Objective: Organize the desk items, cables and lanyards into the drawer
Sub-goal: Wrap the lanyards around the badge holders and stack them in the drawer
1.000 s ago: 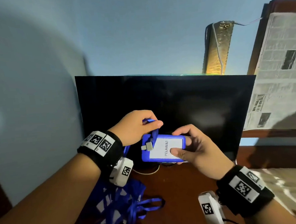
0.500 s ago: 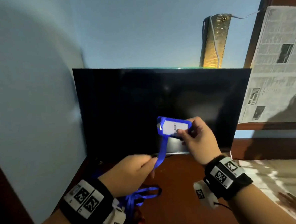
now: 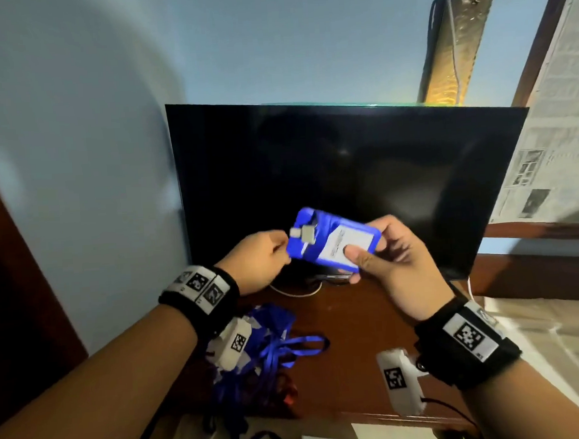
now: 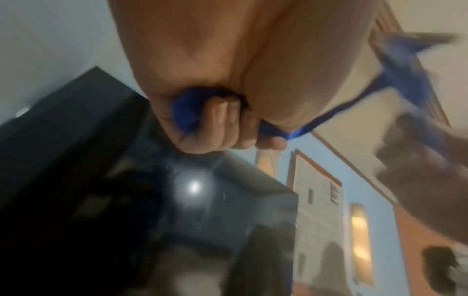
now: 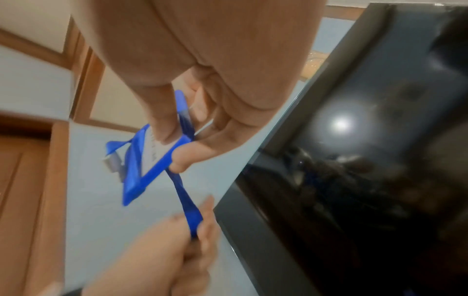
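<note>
My right hand point(image 3: 390, 257) pinches the blue badge holder point(image 3: 335, 238), thumb on the white card face and fingers curled behind it, so that hand is clamped on the holder. In the right wrist view the thumb point(image 5: 162, 122) presses the card while the other fingers back the blue frame point(image 5: 142, 180). My left hand point(image 3: 260, 260) is closed too, fingers curled round the blue lanyard strap point(image 5: 188, 208), which runs from the holder's back down into that fist; the left wrist view shows strap point(image 4: 303, 128) emerging between curled fingers point(image 4: 222, 128). I see strap wound across the holder's clip end, beside a grey metal clip point(image 3: 302, 233).

Taking the black monitor point(image 3: 346, 168) as my landmark: the holder hangs in the air in front of its lower edge, above the brown desk point(image 3: 350, 351). A pile of more blue lanyards point(image 3: 256, 364) lies on the desk in front of the monitor's left corner, under my left wrist. A white cable point(image 3: 296, 292) curves at the monitor's foot. Newspaper sheets point(image 3: 555, 155) hang to the monitor's right. I cannot make out a drawer in any view.
</note>
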{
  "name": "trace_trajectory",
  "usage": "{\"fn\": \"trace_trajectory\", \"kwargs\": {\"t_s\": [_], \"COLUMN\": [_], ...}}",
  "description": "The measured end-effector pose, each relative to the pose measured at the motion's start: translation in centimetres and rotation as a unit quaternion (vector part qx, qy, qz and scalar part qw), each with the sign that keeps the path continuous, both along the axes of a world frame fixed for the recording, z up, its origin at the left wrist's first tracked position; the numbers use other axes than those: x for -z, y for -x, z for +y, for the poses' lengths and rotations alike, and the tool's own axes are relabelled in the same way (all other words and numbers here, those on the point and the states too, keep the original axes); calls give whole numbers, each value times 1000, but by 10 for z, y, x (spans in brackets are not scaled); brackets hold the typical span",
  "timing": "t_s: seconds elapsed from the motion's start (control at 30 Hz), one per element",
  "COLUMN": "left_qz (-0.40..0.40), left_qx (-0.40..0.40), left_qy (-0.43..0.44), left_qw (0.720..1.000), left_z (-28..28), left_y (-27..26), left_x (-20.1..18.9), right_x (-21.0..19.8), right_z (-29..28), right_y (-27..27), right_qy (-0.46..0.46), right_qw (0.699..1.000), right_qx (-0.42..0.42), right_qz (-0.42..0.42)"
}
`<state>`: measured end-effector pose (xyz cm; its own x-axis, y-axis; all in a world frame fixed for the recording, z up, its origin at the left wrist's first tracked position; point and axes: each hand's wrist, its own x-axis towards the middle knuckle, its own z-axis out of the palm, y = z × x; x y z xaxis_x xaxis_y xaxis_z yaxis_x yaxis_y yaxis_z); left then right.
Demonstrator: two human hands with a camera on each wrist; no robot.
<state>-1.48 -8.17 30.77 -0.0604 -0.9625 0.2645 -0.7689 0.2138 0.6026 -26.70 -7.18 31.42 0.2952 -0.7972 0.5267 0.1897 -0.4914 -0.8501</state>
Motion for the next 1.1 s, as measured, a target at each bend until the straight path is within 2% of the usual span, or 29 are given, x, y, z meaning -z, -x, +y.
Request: {"fn": "trace_trajectory", "kwargs": {"t_s": [0.1,0.17,0.23,0.33,0.4,0.47,0.57,0.63,0.73,0.83,0.97,1.1], "left_qz": [42,36,43,43,10,-41,-107,-102,56,253,442,546], "left_qx": [33,49,61,63,63,56,47,58,72,32,30,15], "left_qy": [0,15,32,87,142,142,80,-11,-133,-172,-154,-132], "left_qw": [999,998,997,993,988,987,990,993,987,952,883,827], "left_z": [19,39,53,61,58,49,39,38,42,49,57,67], "left_y": [25,42,51,53,47,36,19,9,0,-2,10,14], "left_x": [26,33,34,25,17,12,10,14,33,70,120,154], "right_x": [-5,5,21,50,67,78,86,90,106,121,144,171], "right_z": [-11,-24,-34,-37,-28,-17,-2,8,17,20,25,38], "right_y": [2,8,13,15,11,7,4,1,-2,-8,-24,-45], "right_qy": [-15,-18,8,50,53,65,60,9,-86,-164,-246,-330], "right_qw": [996,988,978,952,944,946,947,962,982,983,968,939], "right_qx": [84,151,207,246,209,123,1,-37,-60,-39,-36,-39], "right_qz": [-40,-31,28,178,249,293,315,270,160,77,-16,-85]}}
